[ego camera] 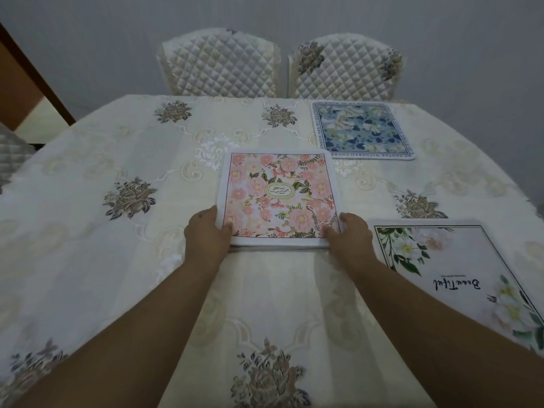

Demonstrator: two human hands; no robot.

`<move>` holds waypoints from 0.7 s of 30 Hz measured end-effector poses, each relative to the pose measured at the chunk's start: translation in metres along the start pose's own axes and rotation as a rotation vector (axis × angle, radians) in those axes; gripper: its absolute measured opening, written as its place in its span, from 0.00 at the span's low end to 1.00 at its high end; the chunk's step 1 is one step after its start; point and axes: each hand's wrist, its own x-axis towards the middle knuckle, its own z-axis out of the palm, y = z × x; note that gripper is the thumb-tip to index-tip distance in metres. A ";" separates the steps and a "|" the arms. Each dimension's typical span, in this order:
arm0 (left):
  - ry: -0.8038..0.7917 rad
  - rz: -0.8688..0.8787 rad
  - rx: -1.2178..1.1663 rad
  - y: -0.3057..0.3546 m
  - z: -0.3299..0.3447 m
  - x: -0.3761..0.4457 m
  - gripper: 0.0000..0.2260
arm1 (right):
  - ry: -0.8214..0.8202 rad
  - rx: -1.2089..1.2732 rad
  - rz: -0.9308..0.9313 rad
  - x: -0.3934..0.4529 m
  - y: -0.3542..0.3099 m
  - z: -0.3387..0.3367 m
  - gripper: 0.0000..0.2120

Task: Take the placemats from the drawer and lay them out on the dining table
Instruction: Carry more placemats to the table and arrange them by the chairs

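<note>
Head view: pink placemat [278, 198] flat at mid-table on the embroidered tablecloth [123, 160], pinched at its near corners, left hand [207, 228] and right hand [348, 231] each with thumb on top and fingers seemingly tucked beneath, though blur hides the tips. Possibly more than one mat stacked there, judging by the thick near edge. Risk: dragging instead of lifting, rucking the cloth under the pink placemat; or sliding right and overlapping the white "Beautiful" placemat [459, 275], just beside its near right corner. Blue placemat [363, 129] beyond its far right corner, nearly touching. Open cloth left of the pink placemat, before the left quilted chair [219, 64]; right side crowded.
</note>
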 end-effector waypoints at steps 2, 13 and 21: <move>0.052 -0.015 -0.083 0.015 -0.008 -0.001 0.21 | 0.035 -0.038 0.006 0.001 -0.006 -0.004 0.26; -0.073 0.117 -0.505 0.052 -0.097 -0.073 0.15 | -0.171 0.705 0.247 -0.055 -0.031 -0.088 0.24; -0.154 0.106 -0.643 0.045 -0.178 -0.173 0.21 | -0.377 0.733 0.120 -0.166 -0.047 -0.140 0.21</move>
